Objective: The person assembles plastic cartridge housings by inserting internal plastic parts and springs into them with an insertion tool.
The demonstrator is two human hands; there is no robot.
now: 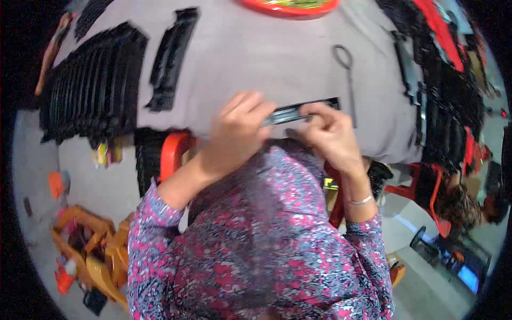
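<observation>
Left hand (pixel 242 120) grasps the left end of a glossy black strip (pixel 289 114); right hand (pixel 333 136) pinches near its right end, above the grey cloth's (pixel 256 58) near edge. We judge it light, fairly stiff, slippery; best held at its 2 ends.

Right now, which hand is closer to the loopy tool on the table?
The right. The right hand is just left of the lower end of the loopy tool; the left hand is farther left, at the black strip's left end.
</observation>
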